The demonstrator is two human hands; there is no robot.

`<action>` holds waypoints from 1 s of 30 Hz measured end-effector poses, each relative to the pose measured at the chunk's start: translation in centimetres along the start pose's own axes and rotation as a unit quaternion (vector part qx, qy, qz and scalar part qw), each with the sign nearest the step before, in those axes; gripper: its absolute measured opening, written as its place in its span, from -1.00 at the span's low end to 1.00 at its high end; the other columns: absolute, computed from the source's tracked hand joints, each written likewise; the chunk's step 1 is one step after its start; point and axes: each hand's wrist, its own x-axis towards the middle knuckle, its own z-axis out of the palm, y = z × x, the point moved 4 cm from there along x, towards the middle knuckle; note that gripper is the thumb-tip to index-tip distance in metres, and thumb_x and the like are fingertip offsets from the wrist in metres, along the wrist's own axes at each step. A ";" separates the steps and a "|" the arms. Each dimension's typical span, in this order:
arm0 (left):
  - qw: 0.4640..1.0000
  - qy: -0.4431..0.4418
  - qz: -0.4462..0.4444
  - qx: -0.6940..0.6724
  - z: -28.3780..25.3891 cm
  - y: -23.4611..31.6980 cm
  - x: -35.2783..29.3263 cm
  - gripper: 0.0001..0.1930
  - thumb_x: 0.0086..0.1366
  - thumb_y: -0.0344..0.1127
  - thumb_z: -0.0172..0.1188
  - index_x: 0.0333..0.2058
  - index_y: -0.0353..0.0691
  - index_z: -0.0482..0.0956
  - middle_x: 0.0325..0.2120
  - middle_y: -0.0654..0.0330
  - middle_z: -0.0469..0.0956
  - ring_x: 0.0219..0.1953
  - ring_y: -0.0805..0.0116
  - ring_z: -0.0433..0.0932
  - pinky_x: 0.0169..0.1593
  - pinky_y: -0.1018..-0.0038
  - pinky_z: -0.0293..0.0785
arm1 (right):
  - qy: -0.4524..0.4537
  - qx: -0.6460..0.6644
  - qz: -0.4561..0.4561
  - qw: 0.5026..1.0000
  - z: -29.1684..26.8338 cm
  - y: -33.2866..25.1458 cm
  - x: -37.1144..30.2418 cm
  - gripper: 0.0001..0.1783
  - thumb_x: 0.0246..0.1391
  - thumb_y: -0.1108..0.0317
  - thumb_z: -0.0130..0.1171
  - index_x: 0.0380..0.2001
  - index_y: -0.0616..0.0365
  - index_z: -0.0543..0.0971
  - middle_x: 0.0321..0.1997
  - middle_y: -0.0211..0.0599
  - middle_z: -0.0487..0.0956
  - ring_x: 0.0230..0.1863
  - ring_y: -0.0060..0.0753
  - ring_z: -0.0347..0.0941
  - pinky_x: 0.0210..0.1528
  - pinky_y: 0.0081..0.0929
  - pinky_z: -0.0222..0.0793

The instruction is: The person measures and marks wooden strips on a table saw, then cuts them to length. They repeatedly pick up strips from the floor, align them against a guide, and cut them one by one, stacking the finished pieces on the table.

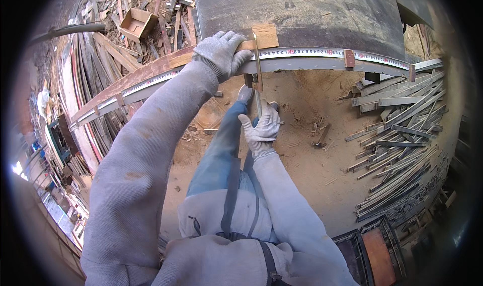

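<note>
Both my hands wear pale knitted gloves. My left hand [220,53] grips a long wooden strip [146,76] at the edge of a machine table, fingers over its top and thumb on the near side. Just right of that thumb, a metal clamp [257,60] stands across the strip's end, by a light wood block [266,35]. Lower down, my right hand [262,125] is closed about the lower end of the clamp's screw, its thumb stuck out to the left. The fingers' far side is hidden. A white measuring tape [302,52] runs along the grey rail [297,64].
The dark, dusty table top [297,9] lies beyond the rail. Metal bars [402,135] are heaped on the floor at right. Long boards [90,80], wood scraps and an open box [137,24] lie at left. A dark crate [354,256] stands at lower right.
</note>
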 end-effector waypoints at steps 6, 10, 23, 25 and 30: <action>1.000 0.006 0.016 -0.026 -0.8 0.4 0.1 -0.52 0.45 0.12 0.11 0.08 -0.15 0.55 -0.13 0.03 0.59 0.01 -0.04 0.58 0.08 0.08 0.53 | 0.201 0.142 0.062 0.967 2.8 0.8 1.8 -0.39 0.48 0.08 0.03 -0.73 0.04 0.45 -0.75 -0.26 0.42 -0.70 -0.14 0.35 -0.54 -0.20 0.26; 1.000 -0.012 0.018 -0.018 -1.0 0.6 0.3 -0.53 0.47 0.08 0.11 0.07 -0.20 0.55 -0.10 -0.03 0.58 0.02 -0.09 0.56 0.14 0.11 0.49 | 0.256 0.138 0.268 0.918 3.8 0.1 0.8 -0.33 0.51 0.07 0.01 -0.70 0.19 0.61 -0.71 -0.32 0.58 -0.71 -0.44 0.41 -0.51 -0.41 0.31; 0.998 -0.013 0.053 -0.011 -0.2 0.8 0.0 -0.47 0.49 0.12 0.01 0.11 -0.23 0.52 -0.04 -0.09 0.58 0.08 -0.15 0.53 0.15 0.04 0.46 | 0.305 0.423 0.573 0.633 5.5 -0.6 -1.6 -0.31 0.43 -0.15 0.09 -0.32 0.40 0.70 -0.43 -0.14 0.71 -0.37 -0.27 0.62 -0.22 -0.42 0.57; 0.999 -0.010 0.045 -0.007 0.0 1.1 0.1 -0.39 0.47 0.18 -0.02 0.07 -0.33 0.52 -0.06 -0.13 0.58 0.04 -0.23 0.52 0.13 -0.01 0.45 | 0.387 0.330 0.456 0.731 4.7 -2.4 -2.0 -0.55 0.41 0.03 0.18 -0.11 0.29 0.67 -0.15 -0.12 0.73 -0.13 -0.19 0.64 -0.08 -0.24 0.55; 0.998 -0.011 0.060 -0.024 -0.9 2.7 -0.8 -0.36 0.52 0.17 -0.09 0.09 -0.42 0.47 -0.05 -0.28 0.55 0.04 -0.34 0.49 0.12 -0.05 0.41 | 0.406 0.126 0.419 0.802 6.1 -4.9 -2.6 -0.64 0.33 0.49 0.16 0.15 0.14 0.42 0.07 -0.03 0.61 0.03 -0.05 0.62 0.08 -0.24 0.49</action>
